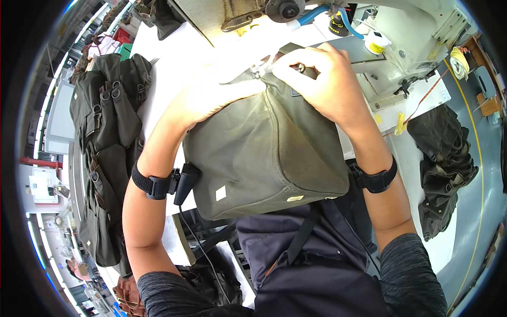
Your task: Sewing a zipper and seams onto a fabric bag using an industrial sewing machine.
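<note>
A dark olive fabric bag [237,148] with a piped corner seam hangs over the near edge of the white worktable, in front of my body. My left hand [214,98] grips its upper left edge, thumb along the fabric; glare washes out the fingers. At the upper right edge, my right hand [325,79] is closed with thumb and forefinger pinched at the bag, close to the presser foot [257,70] of a sewing machine [422,31]. A small dark, brass-tinted round piece [301,67] shows between the right fingers; I cannot tell what it is.
Piled dark olive bags [113,137] with straps and metal rings lie on the left. More dark bags [443,164] are stacked at right, beside a grey floor with a yellow line. A white thread spool [376,42] and blue hose [314,16] are near the machine.
</note>
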The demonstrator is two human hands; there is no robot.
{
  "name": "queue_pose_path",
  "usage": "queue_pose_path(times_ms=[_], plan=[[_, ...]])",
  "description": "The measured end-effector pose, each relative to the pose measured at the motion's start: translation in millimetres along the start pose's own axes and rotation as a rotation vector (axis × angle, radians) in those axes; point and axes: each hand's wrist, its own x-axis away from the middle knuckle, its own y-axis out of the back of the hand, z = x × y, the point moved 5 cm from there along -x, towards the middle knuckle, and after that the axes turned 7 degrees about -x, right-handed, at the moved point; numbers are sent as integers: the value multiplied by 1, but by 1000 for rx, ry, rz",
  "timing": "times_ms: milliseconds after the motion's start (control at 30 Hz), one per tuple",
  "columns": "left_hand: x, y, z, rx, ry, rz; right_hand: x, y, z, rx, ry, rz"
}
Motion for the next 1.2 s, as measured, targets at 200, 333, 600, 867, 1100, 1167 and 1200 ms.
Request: queue_pose_path(times_ms=[200, 333, 600, 867, 1100, 1167, 1200], plan=[[-3, 5, 1, -238, -338, -328, 2, -2, -3, -42, -9, 18], [-5, 1, 24, -189, -168, -260, 4, 0, -4, -54, 3, 11], [-7, 9, 25, -529, -332, -372, 3, -2, 1, -34, 5, 13], [-15, 8, 43, -623, -378, -300, 17, -4, 10, 50, 98, -122], [-2, 70, -8, -247, 255, 264, 111, -54, 10, -896, -781, -250], [37, 65, -44, -415, 181, 169, 113, -62, 2, -879, -741, -170], [55, 51, -58, -456, 99, 85, 108, -63, 2, -851, -603, -118]])
